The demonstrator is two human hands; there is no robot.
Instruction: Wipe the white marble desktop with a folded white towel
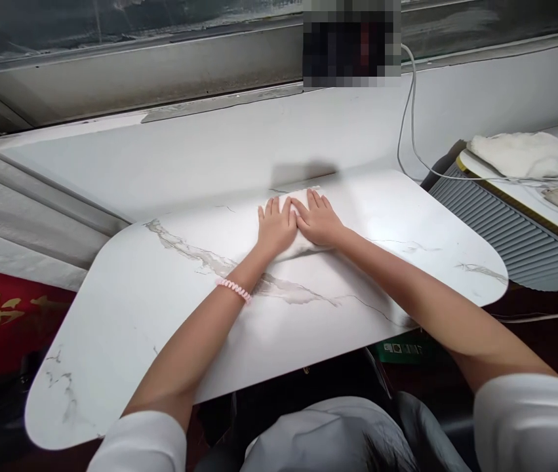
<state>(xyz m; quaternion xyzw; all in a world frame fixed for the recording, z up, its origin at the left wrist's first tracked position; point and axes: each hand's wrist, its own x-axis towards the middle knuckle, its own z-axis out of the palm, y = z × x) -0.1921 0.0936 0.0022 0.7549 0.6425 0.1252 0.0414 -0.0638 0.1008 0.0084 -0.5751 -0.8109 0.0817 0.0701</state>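
A folded white cloth [303, 248] lies on the white marble-patterned tabletop [126, 314], near its back edge. My left hand [277, 226] rests flat on the cloth's left part, fingers stretched out and pointing away from me. On the right part of the cloth lies my right hand [320, 219], also flat, with its fingers spread. Both hands meet at the thumbs and press from above. The middle of the cloth is hidden under them. A pink coiled band [233, 288] circles my left wrist.
A white wall panel [200, 167] rises behind the table under a window frame. To the right, a second table [529, 196] with a ribbed grey side carries another white cloth [529, 154]. A pale cable [412, 111] hangs between them. Red fabric [8, 321] is at left.
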